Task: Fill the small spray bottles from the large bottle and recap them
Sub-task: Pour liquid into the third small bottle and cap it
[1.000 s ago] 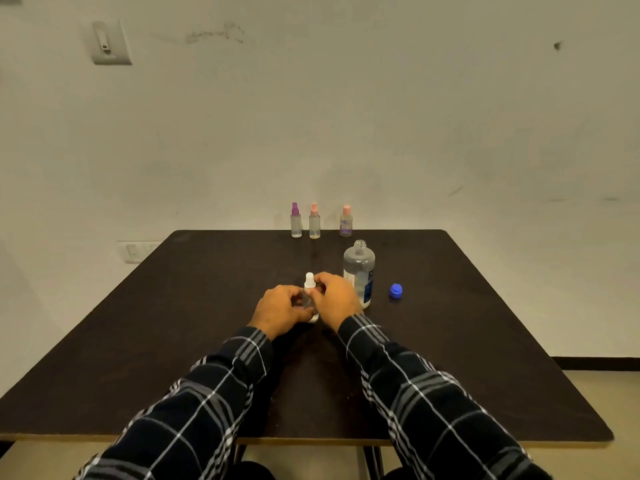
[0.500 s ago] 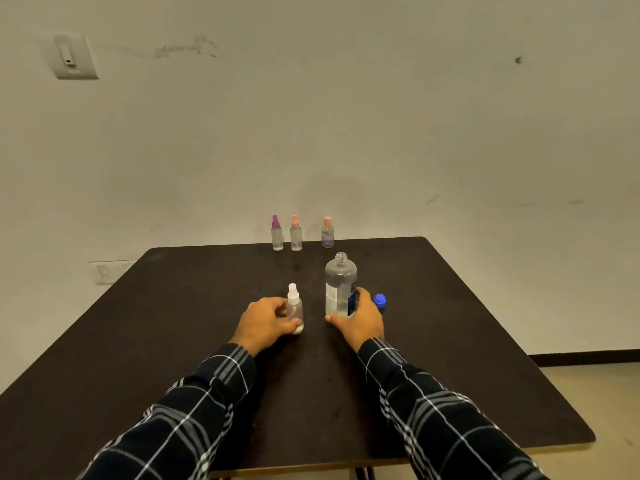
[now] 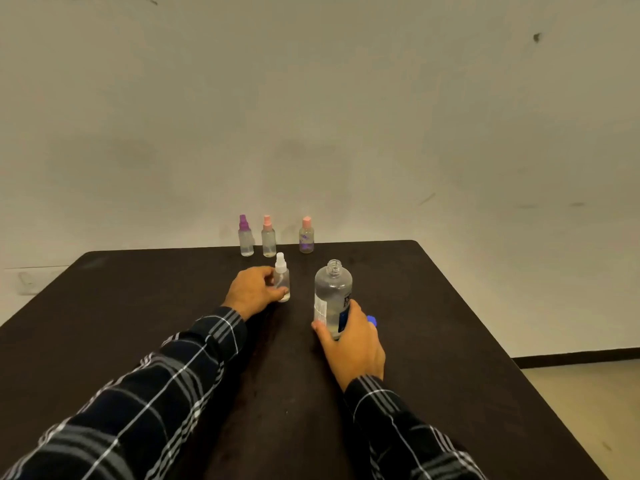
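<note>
Dark table (image 3: 138, 323) | left grip (image 3: 254, 289) holds white-capped bottle (image 3: 283, 279), now farther back | right grip (image 3: 353, 344) still clasps large bottle (image 3: 333, 292)

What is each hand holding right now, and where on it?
The left hand grips the white-capped spray bottle round its body; the right hand grips the large bottle near its base.

Dark brown worktop (image 3: 450, 341), far corners rounded, before a pale, scuffed wall (image 3: 346, 116). Small dark mark (image 3: 537, 37) high on the right of it. Low on the left, faint wall plate (image 3: 29, 282). Right of the worktop, black skirting (image 3: 575, 358) above beige floor (image 3: 588, 403).
</note>
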`<state>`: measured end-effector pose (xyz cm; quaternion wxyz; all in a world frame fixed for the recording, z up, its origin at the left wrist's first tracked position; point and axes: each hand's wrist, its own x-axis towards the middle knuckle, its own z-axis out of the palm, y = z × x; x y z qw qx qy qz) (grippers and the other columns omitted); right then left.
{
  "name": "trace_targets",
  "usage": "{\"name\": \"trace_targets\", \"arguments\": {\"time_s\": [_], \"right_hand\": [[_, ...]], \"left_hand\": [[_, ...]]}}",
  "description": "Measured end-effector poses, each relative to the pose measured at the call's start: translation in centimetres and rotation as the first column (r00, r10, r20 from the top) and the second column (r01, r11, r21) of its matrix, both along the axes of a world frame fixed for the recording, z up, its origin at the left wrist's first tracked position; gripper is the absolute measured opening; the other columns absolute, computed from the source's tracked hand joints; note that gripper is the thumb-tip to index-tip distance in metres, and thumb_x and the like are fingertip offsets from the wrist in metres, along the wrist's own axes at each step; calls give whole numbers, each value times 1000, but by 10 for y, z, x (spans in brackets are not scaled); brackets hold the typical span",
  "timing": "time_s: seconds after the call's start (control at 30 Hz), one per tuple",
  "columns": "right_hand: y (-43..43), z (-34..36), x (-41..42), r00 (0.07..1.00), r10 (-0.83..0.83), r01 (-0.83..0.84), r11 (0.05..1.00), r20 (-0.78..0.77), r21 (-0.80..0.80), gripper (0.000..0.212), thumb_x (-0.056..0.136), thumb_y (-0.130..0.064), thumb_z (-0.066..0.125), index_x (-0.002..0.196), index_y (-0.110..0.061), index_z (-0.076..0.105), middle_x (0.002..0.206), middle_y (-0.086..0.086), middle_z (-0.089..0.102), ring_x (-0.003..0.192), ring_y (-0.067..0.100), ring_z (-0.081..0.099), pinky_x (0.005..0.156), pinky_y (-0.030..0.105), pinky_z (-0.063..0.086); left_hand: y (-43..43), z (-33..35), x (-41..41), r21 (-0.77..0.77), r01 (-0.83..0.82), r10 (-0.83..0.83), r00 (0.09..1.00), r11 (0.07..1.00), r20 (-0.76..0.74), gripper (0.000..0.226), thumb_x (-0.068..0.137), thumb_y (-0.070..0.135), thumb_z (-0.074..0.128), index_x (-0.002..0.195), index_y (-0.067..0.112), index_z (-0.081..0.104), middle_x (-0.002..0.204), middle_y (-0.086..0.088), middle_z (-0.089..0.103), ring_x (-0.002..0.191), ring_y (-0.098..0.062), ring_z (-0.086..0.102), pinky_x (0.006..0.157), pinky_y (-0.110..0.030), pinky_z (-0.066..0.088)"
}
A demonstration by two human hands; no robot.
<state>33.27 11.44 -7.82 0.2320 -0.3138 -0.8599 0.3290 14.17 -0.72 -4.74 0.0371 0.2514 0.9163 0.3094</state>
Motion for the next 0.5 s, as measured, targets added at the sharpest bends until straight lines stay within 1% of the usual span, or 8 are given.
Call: {"name": "trace_targets", "arguments": {"time_s": [0.03, 0.13, 0.23, 0.37, 0.5], "right_hand": [[1, -1, -1, 1000, 4, -4, 1000, -1, 4, 62, 76, -68, 63, 126, -37, 44, 112, -18, 60, 103, 7, 58, 76, 32, 56], [5, -4, -6, 1000, 6, -6, 1000, 7, 3, 62, 77, -68, 63, 128, -37, 42, 114, -20, 58, 106, 7, 56, 76, 31, 54], [8, -4, -13, 1000, 0, -1, 1000, 16, 30, 63, 77, -70, 61, 129, -39, 42, 116, -20, 60, 106, 7, 58, 76, 31, 54], [16, -2, -25, 1000, 8, -9, 1000, 27, 16, 68, 77, -72, 60, 133, -38, 41, 122, -19, 61, 107, 4, 60, 81, 32, 56], [18, -4, -30, 1000, -5, 4, 1000, 27, 23, 67, 79, -70, 60, 133, -37, 41, 121, -19, 60, 105, 5, 61, 77, 29, 54]], "left_hand": [[8, -1, -9, 6, -2, 2, 1000, 1000, -8, 39, 84, 37, 80, 117, 17, 71, 108, -2, 73, 101, -21, 67, 90, -37, 53], [33, -1, -33, 19, 5, -4, 1000, 1000, -28, 32, 84, 37, 80, 106, 15, 71, 99, -3, 72, 94, -22, 68, 82, -33, 50], [53, -3, -50, 23, -12, 13, 998, 1000, -58, 31, 86, 37, 79, 103, 14, 70, 95, -3, 70, 91, -24, 66, 78, -32, 48], [74, -8, -69, 30, -63, 65, 994, 998, -83, 31, 87, 37, 78, 106, 13, 68, 99, -5, 69, 93, -25, 65, 79, -34, 49], [87, -10, -79, 48, -131, 136, 985, 990, -105, 37, 88, 33, 77, 117, 14, 66, 110, -9, 70, 102, -32, 67, 88, -41, 55]]}}
